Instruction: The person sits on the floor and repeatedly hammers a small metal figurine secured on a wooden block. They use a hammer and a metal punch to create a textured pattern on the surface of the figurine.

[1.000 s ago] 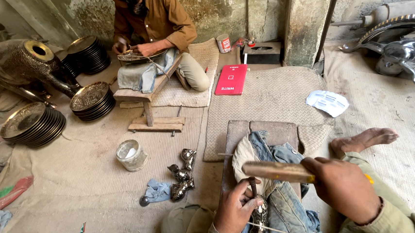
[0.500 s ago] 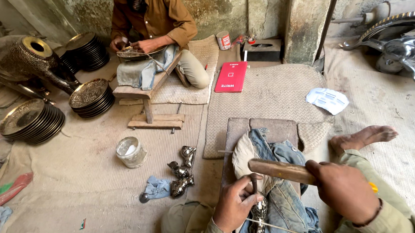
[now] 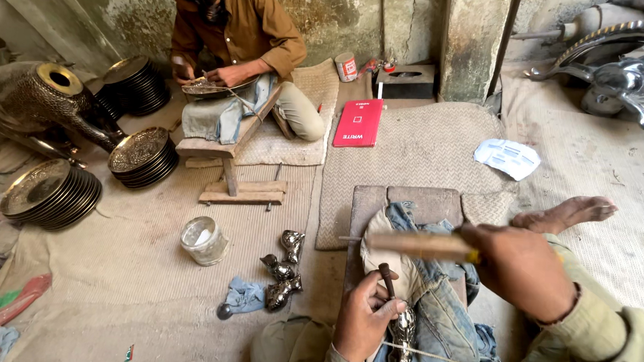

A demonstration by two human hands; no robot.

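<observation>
1. The right hand (image 3: 523, 271) is closed around a wooden handle (image 3: 416, 245), which lies nearly level and points to the left, above the lap; its far end is blurred.
2. The left hand (image 3: 364, 318) is closed on a thin dark punch (image 3: 388, 279), held upright with its top sticking out above the fingers.
3. The lower end of the punch meets a small shiny metal piece (image 3: 402, 338), which sits on a bundle of denim cloth (image 3: 433, 317) just beside the left hand.
4. The denim cloth is draped over a low wooden desk (image 3: 411, 202) in front of the person; a thin cord (image 3: 445, 360) runs across the cloth below the metal piece.
5. The person's bare foot (image 3: 565, 213) rests on the matting to the right of the desk.
6. On the floor to the left of the desk lie several small shiny metal figures (image 3: 282, 269), a blue rag (image 3: 244, 295) touching them, and a small round tin (image 3: 203, 241) near them.
7. Across the floor another person (image 3: 234, 31) in a brown shirt sits behind a wooden stand (image 3: 226, 151), both hands on a round engraved plate (image 3: 206, 88).
8. Stacks of dark engraved plates (image 3: 142, 157) stand to the left, beside a large metal vessel (image 3: 48, 97).
9. A red flat book (image 3: 358, 121) lies on a woven mat (image 3: 415, 150) near the wall, well apart from the person's hands, and a white sheet (image 3: 507, 156) lies to its right.
</observation>
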